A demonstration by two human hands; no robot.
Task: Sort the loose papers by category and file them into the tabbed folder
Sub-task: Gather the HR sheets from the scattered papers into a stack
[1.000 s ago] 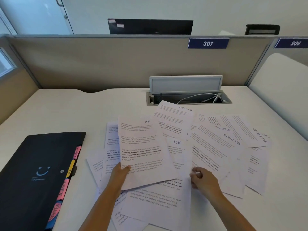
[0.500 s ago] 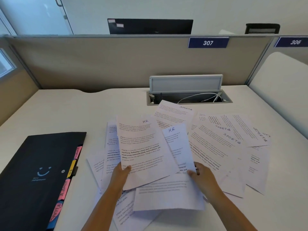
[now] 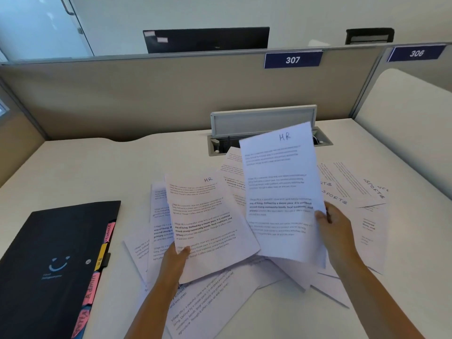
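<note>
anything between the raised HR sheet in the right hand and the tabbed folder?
Yes. The right hand holds the raised HR sheet right of centre; the tabbed folder lies closed at the desk's left. Between them: the left hand gripping a second HR sheet, and loose papers beneath. The folder is not yet opened.

two hr sheets (image 3: 281, 192) raised over loose papers (image 3: 362, 192) strewn mid-desk; black tabbed folder (image 3: 49, 260) lies closed at left.
</note>
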